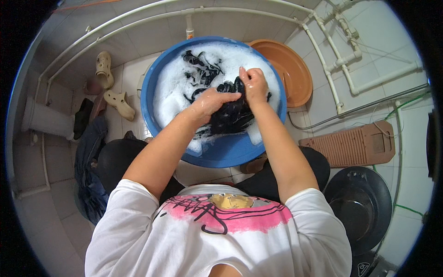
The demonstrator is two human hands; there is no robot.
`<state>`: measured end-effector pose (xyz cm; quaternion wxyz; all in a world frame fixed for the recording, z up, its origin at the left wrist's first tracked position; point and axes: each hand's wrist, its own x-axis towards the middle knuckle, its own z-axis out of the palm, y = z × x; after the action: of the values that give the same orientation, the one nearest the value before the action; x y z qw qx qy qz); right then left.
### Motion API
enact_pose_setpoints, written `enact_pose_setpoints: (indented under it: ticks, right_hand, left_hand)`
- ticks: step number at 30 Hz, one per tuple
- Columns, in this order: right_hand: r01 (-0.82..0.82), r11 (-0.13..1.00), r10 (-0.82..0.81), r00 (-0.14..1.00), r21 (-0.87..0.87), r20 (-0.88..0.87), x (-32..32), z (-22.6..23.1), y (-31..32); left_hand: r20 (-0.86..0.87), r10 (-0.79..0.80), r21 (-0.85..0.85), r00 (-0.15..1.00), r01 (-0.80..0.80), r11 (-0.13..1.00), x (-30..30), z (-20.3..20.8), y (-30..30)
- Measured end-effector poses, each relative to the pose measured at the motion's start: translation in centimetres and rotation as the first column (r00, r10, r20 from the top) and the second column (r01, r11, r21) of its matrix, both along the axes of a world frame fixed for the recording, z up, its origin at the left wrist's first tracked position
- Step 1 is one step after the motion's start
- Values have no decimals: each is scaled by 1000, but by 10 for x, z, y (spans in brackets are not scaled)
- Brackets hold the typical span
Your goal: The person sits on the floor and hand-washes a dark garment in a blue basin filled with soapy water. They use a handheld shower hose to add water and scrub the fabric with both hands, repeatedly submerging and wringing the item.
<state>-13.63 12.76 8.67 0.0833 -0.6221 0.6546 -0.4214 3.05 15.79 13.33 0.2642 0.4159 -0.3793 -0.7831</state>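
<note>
Seen from above, a person sits low in a small tiled room, knees spread around a round blue tub [230, 152] on the floor [131, 69]. White suds [170, 92] cover most of the water in it, thinning toward the near side, where the blue plastic shows. The black cloth [230, 115] is in the near half of the tub, wet and bunched; another dark patch [203, 71] pokes up through the foam beyond it. Both wet hands grip the cloth: the left hand [210, 102] closes on it from the left, thumb stretched across the top and fingers partly hidden, while the right hand [255, 86] squeezes a fold in a tight fist, close beside. Behind the tub's right side, an orange basin [299, 76] sits partly hidden. White pipes [230, 9] run along the back wall and branch over pale tiles on the right. To the left are two cream clogs [121, 105], well apart from the hands, and nearer, a heap of dark blue fabric [90, 171]. To the right a brown ridged washboard [346, 147] lies at a slant, with a round black pan [362, 203] just below it and a thin green cord [408, 210] beside that. The person wears a white shirt [230, 249] with a pink print.
</note>
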Motion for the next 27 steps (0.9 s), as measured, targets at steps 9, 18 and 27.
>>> enact_pose_setpoints:
  ticks: [9, 18, 27]
  right_hand:
    - [-541, 786, 358, 792, 298, 494, -11, -5, 13]
    - [-632, 742, 659, 749, -225, 72, 92, 65, 75]
    - [-107, 983, 137, 968, -150, 209, 63, 15, 50]
  left_hand:
    - [-610, 424, 263, 669, -335, 905, 43, 22, -45]
    - [-621, 331, 293, 710, -181, 939, 28, -76, -31]
    - [-206, 625, 382, 753, -526, 760, -18, -7, 5]
